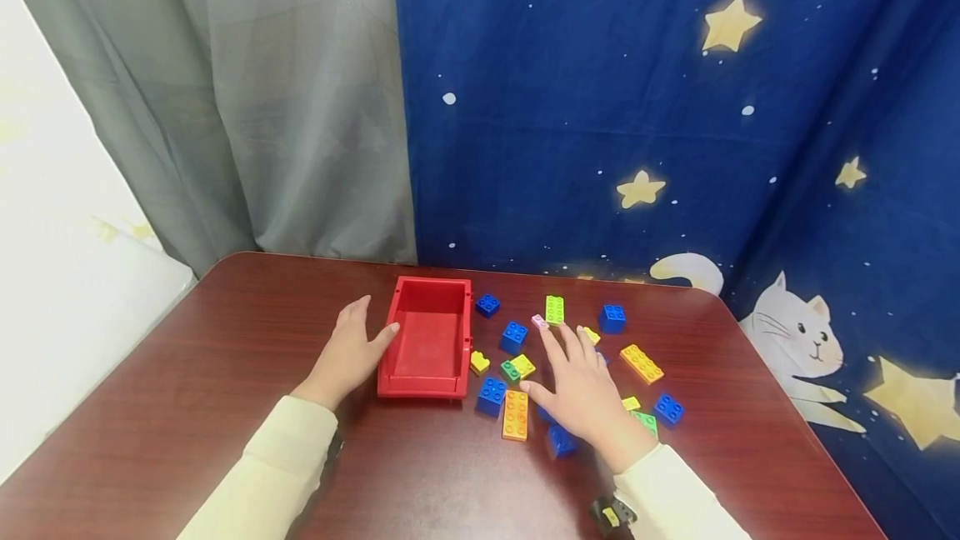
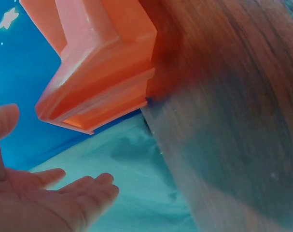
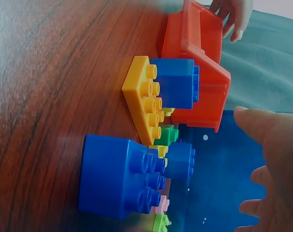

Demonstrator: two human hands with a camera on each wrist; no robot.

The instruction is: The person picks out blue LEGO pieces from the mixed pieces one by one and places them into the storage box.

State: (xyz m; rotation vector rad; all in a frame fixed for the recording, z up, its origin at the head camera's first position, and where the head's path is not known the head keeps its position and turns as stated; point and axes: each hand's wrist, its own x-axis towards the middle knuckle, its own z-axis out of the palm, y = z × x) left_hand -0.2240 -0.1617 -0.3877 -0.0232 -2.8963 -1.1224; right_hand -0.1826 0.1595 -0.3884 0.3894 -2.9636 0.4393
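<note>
A red open-topped bin (image 1: 429,340) stands on the table, and nothing shows inside it. My left hand (image 1: 348,352) is just left of the bin, fingers spread, with the thumb near its left rim; the left wrist view shows the hand (image 2: 64,198) apart from it. To the right, my right hand (image 1: 581,386) hovers over scattered toy building bricks with loosely extended fingers and grips nothing. Around it lie an orange brick (image 1: 515,416), a blue brick (image 1: 491,396), a pink brick (image 1: 539,322) and a lime brick (image 1: 554,309). The right hand hides part of the pile.
More bricks lie to the right: a yellow-orange one (image 1: 641,363), a blue one (image 1: 668,409) and another blue one (image 1: 612,318). A small yellow brick (image 1: 479,362) sits beside the bin's right wall. Behind the brown table (image 1: 225,365) hang grey and blue curtains (image 1: 525,107).
</note>
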